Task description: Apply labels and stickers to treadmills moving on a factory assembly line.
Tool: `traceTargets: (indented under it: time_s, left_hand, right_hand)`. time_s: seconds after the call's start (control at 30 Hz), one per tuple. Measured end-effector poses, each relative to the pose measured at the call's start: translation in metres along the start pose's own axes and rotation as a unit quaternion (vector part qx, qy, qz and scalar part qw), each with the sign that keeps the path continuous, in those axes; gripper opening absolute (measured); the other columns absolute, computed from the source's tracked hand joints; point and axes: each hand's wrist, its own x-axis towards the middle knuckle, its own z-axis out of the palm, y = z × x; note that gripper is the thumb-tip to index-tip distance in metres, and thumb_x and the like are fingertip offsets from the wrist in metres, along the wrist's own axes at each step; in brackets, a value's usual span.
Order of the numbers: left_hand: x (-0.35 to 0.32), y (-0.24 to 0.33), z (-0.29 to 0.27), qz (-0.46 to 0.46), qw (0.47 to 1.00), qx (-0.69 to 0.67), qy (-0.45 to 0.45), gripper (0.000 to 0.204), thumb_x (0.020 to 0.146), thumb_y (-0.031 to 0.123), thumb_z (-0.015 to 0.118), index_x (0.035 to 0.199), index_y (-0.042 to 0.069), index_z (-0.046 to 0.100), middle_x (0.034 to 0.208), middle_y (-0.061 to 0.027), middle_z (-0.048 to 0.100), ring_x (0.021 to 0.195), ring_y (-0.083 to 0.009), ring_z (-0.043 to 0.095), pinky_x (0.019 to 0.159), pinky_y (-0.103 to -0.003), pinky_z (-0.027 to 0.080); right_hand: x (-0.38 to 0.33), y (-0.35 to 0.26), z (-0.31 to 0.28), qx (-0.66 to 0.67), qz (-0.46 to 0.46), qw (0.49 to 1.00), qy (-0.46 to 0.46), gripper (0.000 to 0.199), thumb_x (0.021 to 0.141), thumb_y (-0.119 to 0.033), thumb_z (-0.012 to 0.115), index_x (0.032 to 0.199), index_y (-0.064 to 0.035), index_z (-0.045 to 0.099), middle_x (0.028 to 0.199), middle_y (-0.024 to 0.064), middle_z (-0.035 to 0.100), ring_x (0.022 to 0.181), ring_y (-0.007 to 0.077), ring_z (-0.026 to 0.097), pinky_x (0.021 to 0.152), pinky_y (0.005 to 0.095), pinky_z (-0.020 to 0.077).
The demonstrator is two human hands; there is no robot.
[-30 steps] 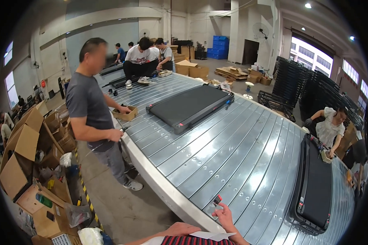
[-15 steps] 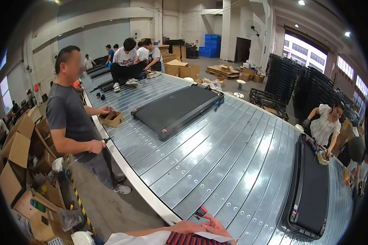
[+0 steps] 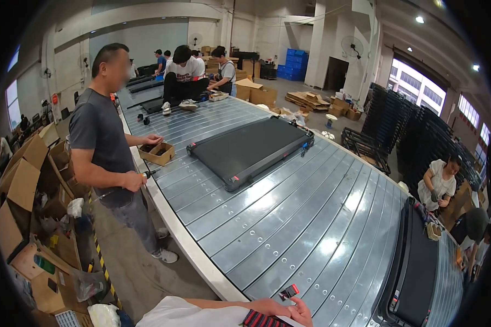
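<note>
At the lower edge, my left hand (image 3: pixel 268 307) reaches in from the left, closed at a red-and-black striped sheet (image 3: pixel 263 319) with white backing; its fingertips are partly hidden. Close beside it, my right hand (image 3: pixel 301 313) has its fingers bent. A small red-and-black label (image 3: pixel 289 292) stands up at the fingertips of the right hand, above the metal tabletop (image 3: pixel 322 218). The sheet lies below both hands and is cut off by the frame.
Black flat covers lie on the table, one mid-table (image 3: pixel 251 150) and another at right (image 3: pixel 417 272). Across the left edge, a person (image 3: pixel 101 120) holds a tool beside an open cardboard box (image 3: pixel 157 153). Another person (image 3: pixel 437 185) stands at right. Cartons (image 3: pixel 22 180) pile up at left.
The view has shifted, so the scene sits further right. My hands and the label are lower and further right in the picture. The person at right has drawn a hand back from a small box.
</note>
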Motion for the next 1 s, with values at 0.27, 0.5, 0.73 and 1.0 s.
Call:
traceTargets:
  time_s: [0.27,0.5,0.73,1.0]
  left_hand:
    - [0.001,-0.007,-0.03,0.083,0.994,-0.05,-0.048,0.025,0.076,0.015,0.05,0.1,0.008,0.05,0.099,-0.0129,0.053,0.099,-0.0272,0.051,0.076,-0.031,0.043]
    - [0.015,-0.051,-0.037,0.309,0.947,0.084,-0.005,0.018,0.076,0.01,0.049,0.093,0.004,0.055,0.108,-0.0116,0.05,0.107,-0.0277,0.045,0.086,-0.033,0.039]
    - [-0.001,-0.049,-0.032,0.042,0.987,-0.151,-0.047,0.017,0.075,0.009,0.05,0.091,0.003,0.055,0.106,-0.0127,0.049,0.106,-0.0311,0.043,0.09,-0.037,0.035]
    - [-0.018,-0.039,-0.01,0.16,0.979,0.121,0.041,0.016,0.074,0.014,0.052,0.09,0.011,0.055,0.105,-0.0056,0.05,0.107,-0.0254,0.044,0.079,-0.033,0.043]
  right_hand:
    - [0.006,-0.03,0.043,0.075,-0.016,0.997,0.002,0.054,0.086,-0.022,0.052,0.129,-0.0011,0.027,0.103,0.0145,0.053,0.095,0.0208,0.053,0.085,0.0307,0.042]
    - [0.025,-0.044,0.061,0.06,-0.01,0.998,0.017,0.058,0.085,-0.026,0.053,0.13,-0.0004,0.026,0.111,0.0158,0.049,0.102,0.0213,0.049,0.087,0.0313,0.0402]
    - [0.043,-0.042,0.064,-0.053,-0.015,0.998,-0.031,0.047,0.085,-0.013,0.051,0.126,-0.0006,0.032,0.108,0.0145,0.053,0.096,0.0176,0.052,0.081,0.0277,0.0421]
    - [0.036,-0.046,0.063,-0.033,-0.011,0.992,-0.121,0.049,0.085,-0.008,0.046,0.129,-0.0027,0.025,0.106,0.0161,0.055,0.095,0.0171,0.053,0.083,0.0266,0.042]
